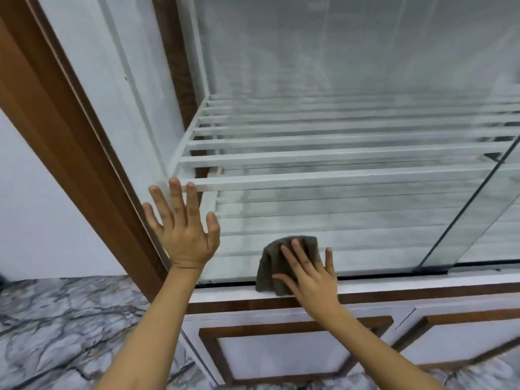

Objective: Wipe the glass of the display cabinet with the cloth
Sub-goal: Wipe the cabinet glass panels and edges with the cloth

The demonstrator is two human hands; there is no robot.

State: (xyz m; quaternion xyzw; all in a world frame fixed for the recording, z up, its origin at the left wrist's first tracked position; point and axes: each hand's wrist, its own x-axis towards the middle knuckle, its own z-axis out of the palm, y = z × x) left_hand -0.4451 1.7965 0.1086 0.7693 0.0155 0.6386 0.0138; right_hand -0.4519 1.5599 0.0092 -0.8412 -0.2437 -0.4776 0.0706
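an indoor room, home or shop unclear: marble-veined floor (pixel 56 327), wood-trimmed display cabinet (pixel 281 347) with white slatted shelves (pixel 323 159).

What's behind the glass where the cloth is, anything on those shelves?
Behind the glass only white slatted shelves show, with nothing visible on them. The right hand presses the grey cloth flat to the pane's bottom edge; the patch under the cloth is hidden. The left hand rests flat on the glass.
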